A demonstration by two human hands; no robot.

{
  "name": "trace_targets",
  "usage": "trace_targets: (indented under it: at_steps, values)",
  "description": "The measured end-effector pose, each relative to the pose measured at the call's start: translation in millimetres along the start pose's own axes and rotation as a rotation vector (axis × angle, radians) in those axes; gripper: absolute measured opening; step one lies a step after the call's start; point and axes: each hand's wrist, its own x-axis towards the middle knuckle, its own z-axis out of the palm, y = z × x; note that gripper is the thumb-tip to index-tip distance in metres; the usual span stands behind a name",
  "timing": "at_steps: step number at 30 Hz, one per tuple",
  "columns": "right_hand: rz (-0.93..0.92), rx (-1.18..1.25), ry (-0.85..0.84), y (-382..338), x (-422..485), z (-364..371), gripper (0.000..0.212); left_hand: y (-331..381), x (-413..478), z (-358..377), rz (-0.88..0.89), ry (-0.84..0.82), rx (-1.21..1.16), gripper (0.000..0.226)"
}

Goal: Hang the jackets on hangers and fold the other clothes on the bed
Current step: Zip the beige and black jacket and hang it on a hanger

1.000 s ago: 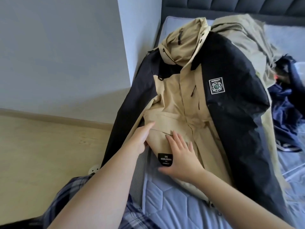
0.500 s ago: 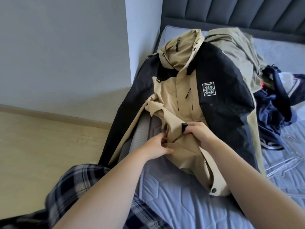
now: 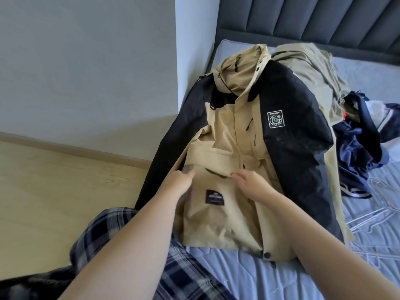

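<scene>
Blue quilted bed (image 3: 238, 278) at lower right, tan-and-black jacket (image 3: 227, 137) flat at centre, left hand (image 3: 179, 184) and right hand (image 3: 252, 184) resting on its front, fingers loosely extended, pinching nothing.

The tan-and-black hooded jacket (image 3: 249, 161) lies front-up, closed, along the bed (image 3: 249, 276) edge.
</scene>
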Motion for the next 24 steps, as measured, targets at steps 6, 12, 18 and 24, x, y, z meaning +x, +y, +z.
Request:
trace_targets:
  at_steps: [6,12,18,24]
  values:
    - [-0.090,-0.223,-0.333,7,-6,55,0.041,-9,2,20,-0.028,-0.075,0.097,0.099]
    - [-0.030,-0.027,-0.013,23,4,48,0.040,0,-4,0,0.039,-0.301,-0.182,0.090]
    - [0.204,0.030,0.054,35,31,46,0.048,-8,-2,-32,-0.083,-0.362,-0.436,0.091]
    - [0.170,-0.326,-0.093,43,32,65,0.069,-73,17,-27,-0.240,-0.063,0.717,0.025]
